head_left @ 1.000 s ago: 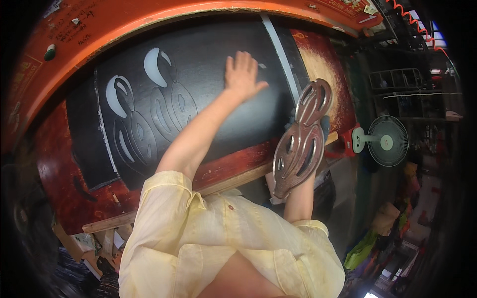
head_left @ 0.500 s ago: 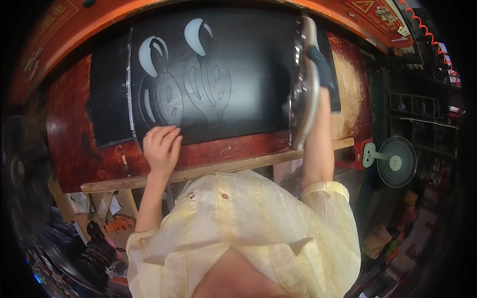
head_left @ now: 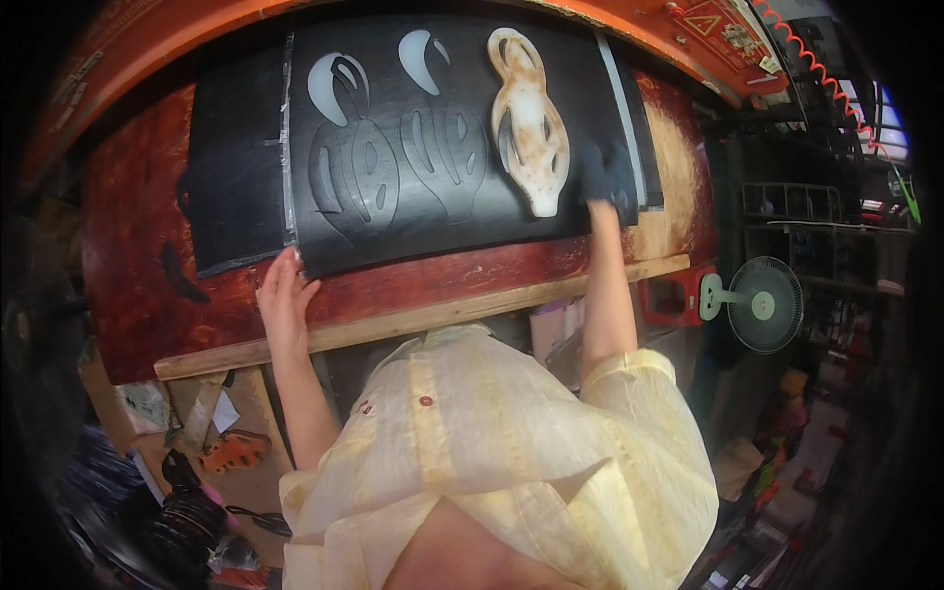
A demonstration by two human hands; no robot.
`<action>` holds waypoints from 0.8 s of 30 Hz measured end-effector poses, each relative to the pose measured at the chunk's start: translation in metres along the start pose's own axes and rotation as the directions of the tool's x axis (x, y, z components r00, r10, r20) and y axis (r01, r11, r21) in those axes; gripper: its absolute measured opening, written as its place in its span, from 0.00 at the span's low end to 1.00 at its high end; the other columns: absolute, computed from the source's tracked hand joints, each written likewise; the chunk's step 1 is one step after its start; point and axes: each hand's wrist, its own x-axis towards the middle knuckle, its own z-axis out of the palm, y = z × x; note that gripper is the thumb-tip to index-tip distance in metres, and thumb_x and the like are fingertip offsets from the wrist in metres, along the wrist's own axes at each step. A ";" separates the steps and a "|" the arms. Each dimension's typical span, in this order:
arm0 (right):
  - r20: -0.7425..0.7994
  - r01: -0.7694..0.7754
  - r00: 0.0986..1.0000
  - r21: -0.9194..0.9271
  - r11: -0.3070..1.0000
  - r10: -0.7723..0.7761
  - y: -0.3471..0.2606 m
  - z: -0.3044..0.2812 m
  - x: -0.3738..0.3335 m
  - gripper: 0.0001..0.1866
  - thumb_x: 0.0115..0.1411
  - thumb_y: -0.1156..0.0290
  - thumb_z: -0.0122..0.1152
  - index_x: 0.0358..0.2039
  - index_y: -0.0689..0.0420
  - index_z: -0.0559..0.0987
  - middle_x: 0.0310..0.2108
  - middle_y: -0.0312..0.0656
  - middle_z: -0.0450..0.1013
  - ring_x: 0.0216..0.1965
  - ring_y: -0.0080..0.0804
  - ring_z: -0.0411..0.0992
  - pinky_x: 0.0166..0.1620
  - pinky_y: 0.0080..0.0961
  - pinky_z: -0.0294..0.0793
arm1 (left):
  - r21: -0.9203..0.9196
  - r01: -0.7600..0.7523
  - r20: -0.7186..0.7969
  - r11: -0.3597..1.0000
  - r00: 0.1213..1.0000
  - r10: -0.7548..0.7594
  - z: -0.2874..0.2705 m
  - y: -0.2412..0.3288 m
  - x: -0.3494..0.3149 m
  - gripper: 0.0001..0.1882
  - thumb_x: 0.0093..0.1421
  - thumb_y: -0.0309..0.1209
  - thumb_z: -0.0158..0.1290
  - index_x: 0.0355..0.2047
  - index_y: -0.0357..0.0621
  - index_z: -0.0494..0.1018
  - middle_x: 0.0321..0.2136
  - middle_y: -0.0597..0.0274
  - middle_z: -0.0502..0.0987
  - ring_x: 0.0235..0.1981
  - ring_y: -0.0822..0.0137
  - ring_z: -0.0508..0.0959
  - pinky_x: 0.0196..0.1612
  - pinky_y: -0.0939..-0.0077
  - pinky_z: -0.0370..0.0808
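Head view: placing the die (head_left: 529,110) seems in hand; my left fingers (head_left: 284,275) look loose, right hand (head_left: 606,180) too blurred to tell; next, alignment.

Wide fisheye view from the wearer's head, looking steeply down: shirt (head_left: 492,423) close below, bench (head_left: 442,283) just beyond.

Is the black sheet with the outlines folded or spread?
Spread: the black sheet lies flat across the red table, showing no fold, with the pale perforated piece lying on it.
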 end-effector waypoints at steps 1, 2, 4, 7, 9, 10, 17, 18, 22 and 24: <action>-0.010 -0.111 0.994 -0.259 0.959 0.112 0.026 -0.013 -0.013 0.43 0.51 0.44 0.60 0.58 0.66 0.66 0.59 0.58 0.63 0.59 0.48 0.63 0.59 0.36 0.63 | -0.064 0.114 0.093 0.991 0.990 -0.108 0.001 0.008 0.005 0.19 0.64 0.38 0.52 0.51 0.40 0.69 0.38 0.63 0.77 0.35 0.72 0.77 0.37 0.78 0.77; -0.057 -0.261 0.960 -0.526 0.809 0.273 0.052 -0.027 -0.027 0.45 0.49 0.43 0.62 0.58 0.66 0.66 0.59 0.57 0.62 0.60 0.48 0.63 0.59 0.36 0.63 | -0.008 0.138 0.170 0.990 0.976 -0.135 0.004 0.015 0.010 0.18 0.64 0.38 0.53 0.49 0.40 0.70 0.36 0.64 0.77 0.33 0.73 0.77 0.35 0.79 0.77; -0.138 -0.442 0.897 -0.294 0.848 0.420 0.084 -0.030 -0.027 0.47 0.44 0.38 0.61 0.58 0.59 0.69 0.57 0.57 0.65 0.58 0.49 0.65 0.59 0.40 0.63 | 0.119 0.192 0.242 0.974 0.946 -0.216 0.011 0.027 0.021 0.16 0.64 0.39 0.53 0.46 0.41 0.72 0.32 0.67 0.77 0.28 0.76 0.77 0.30 0.82 0.77; -0.100 -0.515 0.857 -0.208 0.832 0.505 0.104 -0.043 -0.017 0.45 0.42 0.40 0.65 0.54 0.62 0.72 0.52 0.56 0.70 0.54 0.49 0.68 0.56 0.38 0.66 | 0.341 -0.081 0.345 0.937 0.937 -0.044 0.024 0.036 0.038 0.17 0.63 0.37 0.54 0.44 0.35 0.72 0.27 0.69 0.75 0.24 0.80 0.71 0.26 0.87 0.71; -0.201 -0.456 0.890 -0.340 0.823 0.410 0.102 -0.050 -0.005 0.38 0.43 0.43 0.67 0.44 0.65 0.78 0.40 0.55 0.77 0.45 0.50 0.75 0.49 0.37 0.71 | 0.532 -0.377 0.410 0.758 0.898 0.159 0.028 0.039 0.045 0.15 0.61 0.34 0.55 0.39 0.31 0.72 0.22 0.70 0.72 0.24 0.81 0.67 0.28 0.85 0.66; -0.194 -0.421 0.905 -0.276 0.864 0.379 0.100 -0.054 0.000 0.37 0.43 0.44 0.67 0.43 0.64 0.78 0.38 0.56 0.77 0.43 0.49 0.75 0.47 0.38 0.72 | 0.608 -0.379 0.367 0.697 0.913 0.176 0.030 0.040 0.050 0.14 0.61 0.33 0.55 0.38 0.31 0.73 0.21 0.69 0.72 0.24 0.80 0.67 0.29 0.84 0.67; -0.197 -0.265 0.954 -0.211 0.941 0.224 0.122 -0.040 0.009 0.29 0.48 0.47 0.57 0.36 0.63 0.79 0.35 0.59 0.75 0.40 0.56 0.74 0.43 0.45 0.71 | 0.616 -0.533 0.181 0.580 0.812 0.555 0.032 0.045 0.100 0.14 0.60 0.32 0.55 0.42 0.34 0.75 0.24 0.59 0.78 0.26 0.78 0.72 0.33 0.80 0.69; -0.233 -0.205 0.959 -0.188 0.961 0.159 0.127 -0.035 0.013 0.29 0.49 0.47 0.56 0.37 0.63 0.79 0.35 0.59 0.75 0.40 0.56 0.74 0.43 0.45 0.71 | 0.650 -0.560 0.196 0.513 0.776 0.599 0.031 0.048 0.112 0.14 0.60 0.32 0.55 0.43 0.35 0.75 0.25 0.59 0.79 0.26 0.77 0.73 0.33 0.80 0.70; -0.216 -0.251 0.952 -0.141 0.958 0.217 0.123 -0.022 0.029 0.30 0.50 0.47 0.56 0.43 0.61 0.77 0.39 0.57 0.75 0.43 0.54 0.74 0.44 0.43 0.72 | 0.648 -0.492 0.150 0.581 0.831 0.535 0.024 0.057 0.138 0.14 0.60 0.32 0.55 0.43 0.37 0.76 0.27 0.62 0.81 0.27 0.77 0.75 0.35 0.80 0.71; -0.205 -0.297 0.944 -0.191 0.935 0.258 0.100 -0.022 0.045 0.30 0.51 0.47 0.56 0.45 0.60 0.76 0.41 0.56 0.74 0.44 0.53 0.73 0.46 0.42 0.71 | 0.625 -0.522 0.158 0.580 0.813 0.560 0.026 0.057 0.140 0.14 0.60 0.32 0.55 0.43 0.36 0.77 0.29 0.60 0.81 0.30 0.77 0.77 0.36 0.81 0.71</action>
